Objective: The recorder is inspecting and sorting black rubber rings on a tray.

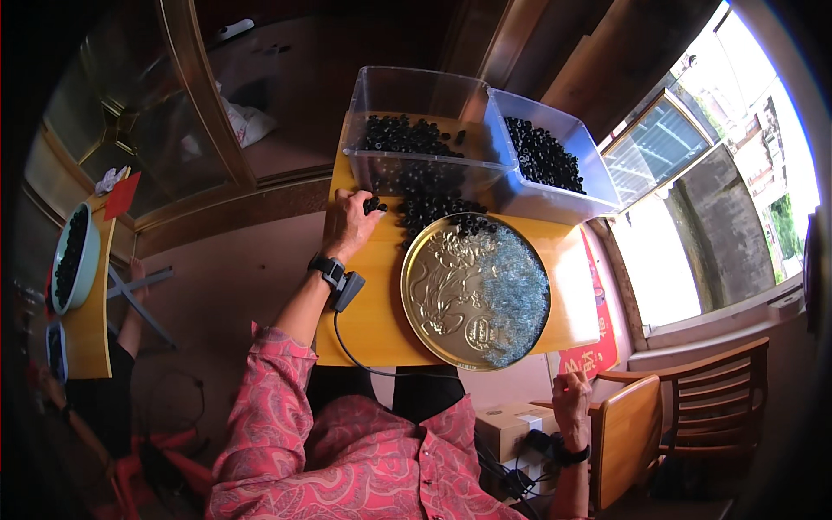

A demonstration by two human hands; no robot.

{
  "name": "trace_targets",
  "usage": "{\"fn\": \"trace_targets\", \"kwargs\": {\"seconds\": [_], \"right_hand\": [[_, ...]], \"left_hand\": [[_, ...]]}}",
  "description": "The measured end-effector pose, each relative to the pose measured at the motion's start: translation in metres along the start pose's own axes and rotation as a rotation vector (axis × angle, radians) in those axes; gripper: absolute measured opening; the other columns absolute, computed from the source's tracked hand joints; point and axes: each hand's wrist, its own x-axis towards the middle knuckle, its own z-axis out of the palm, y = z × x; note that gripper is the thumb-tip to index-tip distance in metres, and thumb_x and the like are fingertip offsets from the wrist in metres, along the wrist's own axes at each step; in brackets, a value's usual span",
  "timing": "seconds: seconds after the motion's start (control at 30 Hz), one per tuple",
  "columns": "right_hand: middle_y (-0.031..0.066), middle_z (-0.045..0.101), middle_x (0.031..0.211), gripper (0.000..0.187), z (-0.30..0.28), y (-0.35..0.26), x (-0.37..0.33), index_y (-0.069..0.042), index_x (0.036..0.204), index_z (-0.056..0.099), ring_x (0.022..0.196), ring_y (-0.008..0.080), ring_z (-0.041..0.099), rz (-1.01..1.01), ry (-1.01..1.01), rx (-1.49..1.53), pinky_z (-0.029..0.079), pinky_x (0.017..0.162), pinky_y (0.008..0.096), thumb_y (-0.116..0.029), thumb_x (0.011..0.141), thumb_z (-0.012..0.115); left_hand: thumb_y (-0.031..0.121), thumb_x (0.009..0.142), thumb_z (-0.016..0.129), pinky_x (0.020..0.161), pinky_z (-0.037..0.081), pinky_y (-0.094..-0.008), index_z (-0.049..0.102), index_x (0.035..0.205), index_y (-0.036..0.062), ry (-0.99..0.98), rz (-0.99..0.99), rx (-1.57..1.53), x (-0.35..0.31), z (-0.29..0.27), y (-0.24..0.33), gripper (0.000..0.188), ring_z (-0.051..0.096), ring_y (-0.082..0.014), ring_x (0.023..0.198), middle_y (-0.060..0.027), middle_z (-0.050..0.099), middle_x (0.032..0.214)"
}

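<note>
My left hand (348, 227) is at the left side of the yellow table (368, 334), its fingers curled round a few small black cylindrical pieces (373, 205). To its right, a heap of the same black pieces (425, 211) lies on the tabletop, partly against a round gold embossed tray (442, 299). Many tiny clear, bluish pieces (517, 299) cover the tray's right half. Beyond the table's front right edge, my right hand (571, 402) is raised with its fingers closed; whatever is in them, if anything, is too small to make out.
Behind the heap stand a clear bin (425, 82) and a bluish translucent bin (581, 204), both holding black pieces. A wooden chair (628, 433) and a cardboard box (511, 425) are at front right. At far left, another person sits by a table with a pale basin (85, 273).
</note>
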Motion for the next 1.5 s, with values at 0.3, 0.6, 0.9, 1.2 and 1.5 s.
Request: {"fn": "trace_targets", "kwargs": {"seconds": [0.3, 0.6, 0.9, 1.2, 1.5], "right_hand": [[0.0167, 0.061, 0.088, 0.006, 0.005, 0.009, -0.006, 0.0, 0.083, 0.066, 0.078, 0.0345, 0.062, 0.033, -0.014, 0.014, 0.049, 0.069, 0.0422, -0.006, 0.081, 0.067], [0.0161, 0.061, 0.086, 0.006, 0.008, -0.005, 0.0, -0.002, 0.083, 0.067, 0.077, 0.0351, 0.062, -0.003, -0.023, 0.036, 0.049, 0.068, 0.0435, -0.008, 0.083, 0.065], [0.0175, 0.061, 0.085, 0.008, 0.001, 0.014, -0.008, -0.001, 0.082, 0.067, 0.078, 0.0366, 0.062, 0.066, 0.001, 0.015, 0.05, 0.069, 0.0435, -0.009, 0.082, 0.067], [0.017, 0.061, 0.084, 0.006, -0.009, -0.016, 0.017, -0.001, 0.082, 0.068, 0.077, 0.0352, 0.063, -0.011, 0.038, 0.076, 0.05, 0.067, 0.042, -0.007, 0.081, 0.067], [0.0166, 0.065, 0.082, 0.008, -0.019, -0.046, 0.052, 0.002, 0.084, 0.067, 0.075, 0.0329, 0.066, -0.141, -0.018, 0.241, 0.053, 0.067, 0.0384, -0.004, 0.079, 0.068]], "left_hand": [[0.013, 0.085, 0.067, 0.053, 0.051, -0.0225, 0.057, 0.123, -0.0041, -0.009, -0.261, -0.876, 0.0, -0.007, -0.028, 0.042, 0.057, -0.0087, 0.063, -0.0051, 0.059, 0.09], [0.012, 0.09, 0.063, 0.06, 0.052, -0.0203, 0.061, 0.119, 0.0005, -0.046, -0.354, -1.132, 0.0, -0.014, -0.039, 0.031, 0.06, -0.0069, 0.07, -0.0003, 0.063, 0.086], [0.017, 0.09, 0.064, 0.06, 0.052, -0.0249, 0.059, 0.113, -0.0041, -0.034, -0.444, -1.027, -0.025, -0.022, -0.016, 0.032, 0.059, -0.0107, 0.061, -0.0049, 0.063, 0.078], [0.015, 0.09, 0.066, 0.063, 0.052, -0.0219, 0.058, 0.114, -0.0071, -0.159, -0.174, -0.594, -0.102, 0.01, 0.051, 0.034, 0.058, -0.0089, 0.07, -0.0071, 0.06, 0.094], [0.002, 0.083, 0.066, 0.063, 0.049, -0.0246, 0.063, 0.11, -0.0018, -0.107, 0.001, -0.555, -0.119, 0.006, 0.055, 0.027, 0.054, -0.0106, 0.068, -0.0062, 0.052, 0.092]]}}
